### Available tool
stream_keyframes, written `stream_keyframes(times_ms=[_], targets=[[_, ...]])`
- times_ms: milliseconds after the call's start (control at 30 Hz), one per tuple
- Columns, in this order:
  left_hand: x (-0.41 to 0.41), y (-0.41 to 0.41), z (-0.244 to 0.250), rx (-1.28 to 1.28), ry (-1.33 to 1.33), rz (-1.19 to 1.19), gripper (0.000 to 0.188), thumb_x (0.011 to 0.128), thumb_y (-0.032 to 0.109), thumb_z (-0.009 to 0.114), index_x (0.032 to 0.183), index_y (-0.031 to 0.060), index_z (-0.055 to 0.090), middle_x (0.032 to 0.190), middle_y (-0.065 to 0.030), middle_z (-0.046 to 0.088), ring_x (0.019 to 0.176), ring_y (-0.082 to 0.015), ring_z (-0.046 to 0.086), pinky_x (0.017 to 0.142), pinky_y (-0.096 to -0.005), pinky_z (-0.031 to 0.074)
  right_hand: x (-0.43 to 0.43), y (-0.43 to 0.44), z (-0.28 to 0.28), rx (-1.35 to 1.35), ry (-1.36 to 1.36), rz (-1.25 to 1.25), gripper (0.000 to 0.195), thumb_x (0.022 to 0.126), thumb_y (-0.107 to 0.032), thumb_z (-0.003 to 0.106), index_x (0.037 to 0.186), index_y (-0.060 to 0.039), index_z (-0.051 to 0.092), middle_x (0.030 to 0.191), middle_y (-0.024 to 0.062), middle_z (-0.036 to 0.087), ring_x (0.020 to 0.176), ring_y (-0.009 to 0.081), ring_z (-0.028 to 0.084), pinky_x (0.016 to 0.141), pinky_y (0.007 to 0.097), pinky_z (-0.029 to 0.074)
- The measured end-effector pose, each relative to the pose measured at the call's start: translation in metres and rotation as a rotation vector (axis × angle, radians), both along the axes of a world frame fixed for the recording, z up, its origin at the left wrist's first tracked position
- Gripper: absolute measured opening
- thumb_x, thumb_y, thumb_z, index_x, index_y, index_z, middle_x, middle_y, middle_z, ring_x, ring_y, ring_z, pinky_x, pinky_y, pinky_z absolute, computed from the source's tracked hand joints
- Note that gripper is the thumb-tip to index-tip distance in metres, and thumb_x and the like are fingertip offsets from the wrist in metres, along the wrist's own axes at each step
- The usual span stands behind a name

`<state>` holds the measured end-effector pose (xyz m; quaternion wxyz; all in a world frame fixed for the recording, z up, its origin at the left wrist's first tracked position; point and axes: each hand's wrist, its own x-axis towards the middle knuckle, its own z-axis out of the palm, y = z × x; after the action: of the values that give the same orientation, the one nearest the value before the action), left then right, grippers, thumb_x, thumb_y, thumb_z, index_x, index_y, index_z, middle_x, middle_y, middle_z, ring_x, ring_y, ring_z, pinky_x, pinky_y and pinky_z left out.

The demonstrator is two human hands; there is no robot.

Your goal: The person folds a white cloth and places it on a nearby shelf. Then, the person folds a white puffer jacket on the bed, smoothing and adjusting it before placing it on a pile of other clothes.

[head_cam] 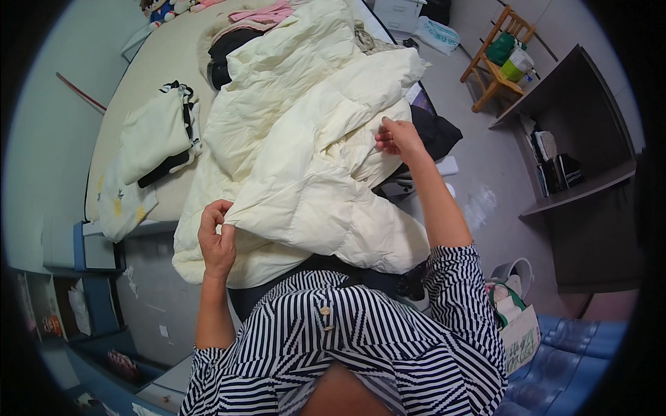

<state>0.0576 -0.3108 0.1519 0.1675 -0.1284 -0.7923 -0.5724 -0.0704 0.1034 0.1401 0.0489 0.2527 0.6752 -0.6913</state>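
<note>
A cream quilted down coat (pixel 307 151) lies rumpled across the bed's near side and my lap. My left hand (pixel 217 242) pinches a fold of it between thumb and fingers, and the cloth pulls to a point there. Over the coat's right side is my right hand (pixel 400 138), fingers curled. Whether it grips the cloth or only rests by it cannot be told. Just beyond that hand, a black cloth item (pixel 434 132) hangs at the bed's edge. Folds hide much of the coat's shape.
Folded clothes (pixel 156 138) lie on the bed's left, near a pineapple-print cloth (pixel 125 208). Dark and pink clothes (pixel 260 21) are heaped farther back. To the right stand a wooden chair (pixel 499 62) with bags and a dark shelf unit (pixel 577 200). A tote bag (pixel 520 338) sits low right.
</note>
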Motion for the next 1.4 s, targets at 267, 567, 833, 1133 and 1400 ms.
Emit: stream_keyframes(times_ms=[267,567,833,1133,1400], targets=[[0.005,0.011,-0.025,0.121,-0.048,0.104,0.007,0.081,-0.005,0.048,0.086,-0.0004,0.048,0.099,-0.0103,0.059,0.087,-0.0171,0.054,0.082,-0.0278,0.043,-0.041,0.005,0.004,0.215,0.141,-0.127,0.039,0.086,-0.033,0.059,0.07,0.002,0.059,0.06,0.0078,0.06,0.044,0.0148,0.056,0.038,0.0268,0.041],[0.023,0.029,-0.04,-0.363,0.136,0.185,0.036,0.074,-0.004,0.057,0.11,0.0004,0.054,0.11,-0.0159,0.055,0.101,-0.0339,0.053,0.092,-0.039,0.041,-0.114,0.028,-0.03,-0.324,0.082,-0.353,0.033,0.085,-0.034,0.065,0.079,-0.0034,0.057,0.062,0.0088,0.059,0.044,0.0173,0.052,0.035,0.0269,0.04],[0.003,0.013,-0.035,-0.508,0.283,0.09,0.035,0.064,-0.008,0.055,0.097,0.003,0.057,0.094,-0.016,0.056,0.088,-0.0354,0.052,0.083,-0.0441,0.039,-0.148,0.081,0.034,-0.637,0.603,-0.402,0.027,0.086,-0.003,0.058,0.112,0.0029,0.051,0.104,0.0143,0.059,0.092,0.0293,0.061,0.086,0.0447,0.052],[-0.056,-0.006,0.021,-0.267,0.295,0.176,0.026,0.072,-0.008,0.045,0.094,-0.0001,0.055,0.09,-0.0159,0.055,0.084,-0.0332,0.052,0.079,-0.0366,0.043,-0.076,0.11,0.153,0.135,1.014,-0.497,0.012,0.084,-0.009,0.066,0.082,0.0007,0.06,0.078,0.0062,0.062,0.069,0.0143,0.058,0.063,0.0279,0.048],[-0.164,-0.024,-0.058,-0.345,-0.072,0.3,0.014,0.081,0.007,0.049,0.094,0.0039,0.054,0.082,-0.0198,0.061,0.078,-0.0349,0.06,0.07,-0.0409,0.045,-0.111,0.07,0.009,0.114,0.49,-0.303,0.018,0.088,-0.017,0.059,0.096,-0.0012,0.059,0.084,0.0068,0.062,0.075,0.0136,0.06,0.064,0.0272,0.051]])
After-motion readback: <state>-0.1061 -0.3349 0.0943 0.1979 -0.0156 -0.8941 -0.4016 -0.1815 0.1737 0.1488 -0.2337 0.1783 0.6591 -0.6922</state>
